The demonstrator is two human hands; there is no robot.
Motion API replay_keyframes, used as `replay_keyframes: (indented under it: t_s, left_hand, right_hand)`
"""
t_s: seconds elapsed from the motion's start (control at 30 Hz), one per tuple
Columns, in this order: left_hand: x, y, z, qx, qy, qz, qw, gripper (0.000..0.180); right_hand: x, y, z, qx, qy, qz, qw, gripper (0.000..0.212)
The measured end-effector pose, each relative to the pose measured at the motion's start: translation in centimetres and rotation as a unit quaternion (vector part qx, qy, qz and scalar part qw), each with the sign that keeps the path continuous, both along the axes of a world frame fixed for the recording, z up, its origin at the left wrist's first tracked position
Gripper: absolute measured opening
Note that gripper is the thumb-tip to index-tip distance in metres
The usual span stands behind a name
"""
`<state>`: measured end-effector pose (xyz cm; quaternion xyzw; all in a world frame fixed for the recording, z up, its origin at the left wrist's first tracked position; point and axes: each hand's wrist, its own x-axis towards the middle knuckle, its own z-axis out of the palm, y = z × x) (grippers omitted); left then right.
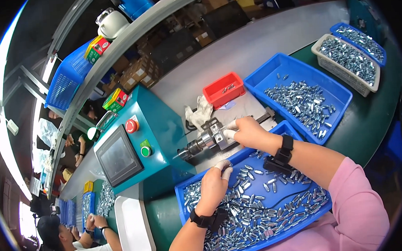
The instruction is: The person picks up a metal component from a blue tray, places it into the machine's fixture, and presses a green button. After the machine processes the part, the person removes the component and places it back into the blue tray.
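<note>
My right hand (247,131), with white covers on its fingertips, is at the metal chuck-like fixture (214,136) of the teal machine. Its fingers are pressed together there; whatever they pinch is hidden. Over the near blue tray (257,250), my left hand (214,185) has its covered thumb and finger closed together. Any small piece between them is too hidden to make out. Many small shiny metal fittings (260,220) lie in this tray below both hands. Black bands are strapped on both wrists, and a dark cable runs across the tray.
The teal machine (158,127) carries a screen (119,155), a red stop button (131,125) and a green button (146,151). A red bin (224,99), white gloves (199,114) and a larger blue tray (264,74) stand behind. A white tray (121,229) and a co-worker (75,245) are left.
</note>
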<state>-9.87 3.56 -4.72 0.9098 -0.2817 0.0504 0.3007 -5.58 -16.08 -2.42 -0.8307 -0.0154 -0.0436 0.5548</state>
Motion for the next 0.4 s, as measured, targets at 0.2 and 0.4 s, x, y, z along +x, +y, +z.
replay_keyframes:
  t_s: [0.2, 0.4]
  left_hand:
    - [0.3, -0.1, 0.5, -0.019, 0.003, 0.004, 1.000, 0.021]
    - [0.3, 0.6, 0.0, -0.022, -0.007, 0.000, 1.000, 0.021]
  right_hand:
    - [1.6, 2.0, 1.6, -0.370, -0.130, -0.067, 0.917, 0.037]
    - [2.9, 2.9, 3.5, -0.379, -0.061, -0.082, 0.920, 0.028]
